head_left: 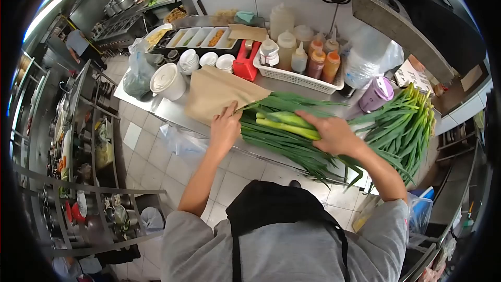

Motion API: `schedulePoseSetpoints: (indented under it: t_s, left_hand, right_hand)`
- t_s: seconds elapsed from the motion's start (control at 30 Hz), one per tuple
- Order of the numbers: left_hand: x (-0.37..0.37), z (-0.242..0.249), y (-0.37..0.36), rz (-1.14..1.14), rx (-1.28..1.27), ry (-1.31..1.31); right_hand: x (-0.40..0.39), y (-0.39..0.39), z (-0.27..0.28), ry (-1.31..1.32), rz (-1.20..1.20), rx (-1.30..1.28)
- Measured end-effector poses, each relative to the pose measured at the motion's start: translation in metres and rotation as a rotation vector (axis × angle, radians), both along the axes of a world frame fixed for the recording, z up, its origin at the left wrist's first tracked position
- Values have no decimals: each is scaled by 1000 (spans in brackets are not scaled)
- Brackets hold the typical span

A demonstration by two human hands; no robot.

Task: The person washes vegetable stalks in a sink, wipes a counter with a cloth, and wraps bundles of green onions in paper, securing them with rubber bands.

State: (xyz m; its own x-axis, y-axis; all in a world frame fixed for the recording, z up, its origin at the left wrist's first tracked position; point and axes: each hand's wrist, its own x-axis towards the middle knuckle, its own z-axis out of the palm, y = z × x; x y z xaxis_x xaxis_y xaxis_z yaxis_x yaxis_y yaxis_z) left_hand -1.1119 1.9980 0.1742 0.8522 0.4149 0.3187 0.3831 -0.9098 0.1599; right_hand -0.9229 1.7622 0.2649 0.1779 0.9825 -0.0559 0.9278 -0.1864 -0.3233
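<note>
The left hand (225, 126) rests at the mouth of the brown bag (216, 94), fingers close together; whether they pinch it, I cannot tell. The right hand (332, 133) lies over the thick stalks (288, 125) on the long greens (276, 143), fingers apart. The greens lie across the desk (182, 110), at the bag's mouth.

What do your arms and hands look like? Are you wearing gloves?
No gloves! Both the left hand and right hand are bare, and I see no watch. The grey sleeves are short and loose, with a tiny reddish mark on the right one's edge.
</note>
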Motion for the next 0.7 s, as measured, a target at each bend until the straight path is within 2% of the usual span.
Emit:
schedulePoseSetpoints:
  t_s: [0.1, 0.17, 0.27, 0.37, 0.57, 0.63, 0.67, 0.7]
  left_hand:
    - [4, 6, -4, 0, 92, -12]
    - [4, 8, -6, -27, 57, -22]
    - [7, 10, -6, -21, 76, -41]
    - [6, 12, -8, -16, 54, 16]
    - [8, 13, 2, 2, 137, 17]
    - [10, 7, 12, 11, 140, -37]
    - [9, 15, 7, 12, 76, 9]
    - [9, 11, 6, 11, 99, 1]
  right_hand:
    - [-16, 22, -26, -112, -25, -10]
    - [-30, 32, -43, -175, -32, 50]
    - [-50, 53, -66, -415, -141, 246]
    - [-55, 83, -94, -491, -158, 302]
    - [-77, 153, -103, -461, -176, 368]
    - [-80, 172, -111, -382, -233, 379]
    - [-79, 164, -96, -227, -264, 348]
    - [-70, 159, -102, -194, -287, 305]
